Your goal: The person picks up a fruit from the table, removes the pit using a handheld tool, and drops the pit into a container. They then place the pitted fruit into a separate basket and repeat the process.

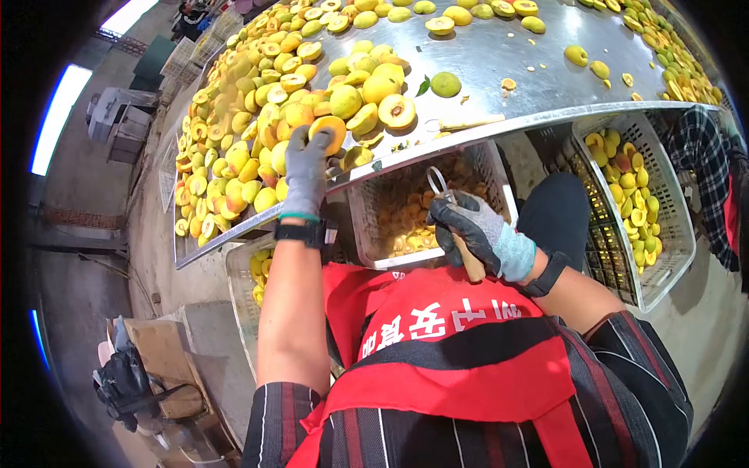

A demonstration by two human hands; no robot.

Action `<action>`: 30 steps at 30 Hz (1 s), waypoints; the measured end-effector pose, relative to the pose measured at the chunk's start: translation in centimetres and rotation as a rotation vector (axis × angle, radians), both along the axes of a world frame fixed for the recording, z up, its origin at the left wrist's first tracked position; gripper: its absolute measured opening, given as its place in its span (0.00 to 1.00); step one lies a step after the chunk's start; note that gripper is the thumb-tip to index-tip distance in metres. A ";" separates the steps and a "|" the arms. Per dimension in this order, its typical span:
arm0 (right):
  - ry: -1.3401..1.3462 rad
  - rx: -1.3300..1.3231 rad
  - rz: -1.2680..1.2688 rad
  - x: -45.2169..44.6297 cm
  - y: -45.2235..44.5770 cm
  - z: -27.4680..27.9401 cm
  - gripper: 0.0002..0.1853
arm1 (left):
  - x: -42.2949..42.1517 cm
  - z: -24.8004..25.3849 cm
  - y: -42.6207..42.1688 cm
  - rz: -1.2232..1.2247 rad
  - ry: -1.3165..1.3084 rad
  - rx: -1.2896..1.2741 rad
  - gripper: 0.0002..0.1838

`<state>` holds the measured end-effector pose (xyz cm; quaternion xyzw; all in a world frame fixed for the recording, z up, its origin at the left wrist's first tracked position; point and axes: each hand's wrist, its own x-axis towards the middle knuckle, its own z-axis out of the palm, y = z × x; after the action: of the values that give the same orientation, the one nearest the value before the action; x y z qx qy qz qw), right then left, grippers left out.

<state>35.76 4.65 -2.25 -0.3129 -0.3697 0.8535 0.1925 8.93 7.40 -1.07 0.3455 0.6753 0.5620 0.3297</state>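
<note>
My left hand (306,168), in a grey glove with dark fingertips, grips a yellow-orange peach half (328,134) at the near edge of the metal table (499,70). Around it lie many whole and halved peaches (396,111). My right hand (477,232), gloved too, is wrapped round the wooden handle of a pitting tool (437,181), its metal loop pointing up over a crate. A second tool with a pale handle (472,122) rests on the table's edge.
Below the edge stands a white crate (367,222) with peach pieces and pits. Another crate (672,265) of peach halves is at the right, beside a person in a checked sleeve (702,156). A bag (125,382) lies at the lower left.
</note>
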 end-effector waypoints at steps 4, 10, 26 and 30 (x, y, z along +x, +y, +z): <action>0.027 0.268 0.042 -0.7 1.3 2.7 0.13 | 3.1 1.9 -4.2 -0.154 -0.561 0.086 0.13; -0.239 0.836 0.164 -2.8 1.1 2.9 0.20 | 7.2 2.0 -7.3 -0.189 -1.008 0.148 0.18; -0.209 0.539 0.138 -3.2 -1.1 2.8 0.12 | 9.7 1.8 -8.3 -0.192 -0.580 0.247 0.24; -0.081 0.681 0.246 -3.0 -1.2 2.7 0.14 | 9.9 1.1 -8.2 -0.149 -0.099 0.366 0.26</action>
<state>32.80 3.45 0.40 -0.2176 -0.6748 0.6852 0.1669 18.83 -0.82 0.02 0.4203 0.5176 0.6657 0.3350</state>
